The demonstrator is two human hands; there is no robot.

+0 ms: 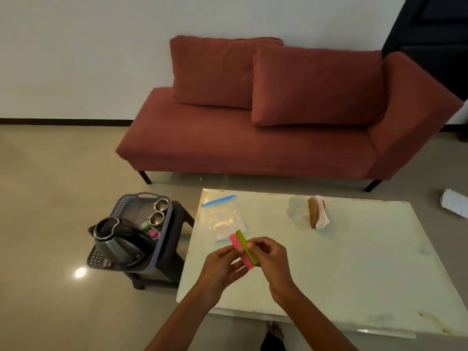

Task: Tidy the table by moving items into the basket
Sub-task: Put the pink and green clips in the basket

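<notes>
Above the near left part of the white table [354, 262], both my hands hold two bag clips side by side. My left hand [224, 266] grips the pink clip [236, 243] and my right hand [269, 257] pinches the green clip [244, 243]. A clear zip bag [224, 219] with a blue sealing strip [219, 200] lies on the table beyond the clips. A glass [296, 206] and a brown napkin holder [317, 211] stand at the far middle. The grey basket [121, 206] sits on a dark stool left of the table.
In the basket are a black and steel kettle [119, 240], two small steel cups [158, 211] and small green and pink items. A red sofa [278, 138] stands behind the table. A white object [454, 202] lies on the floor at right. My foot shows under the near table edge.
</notes>
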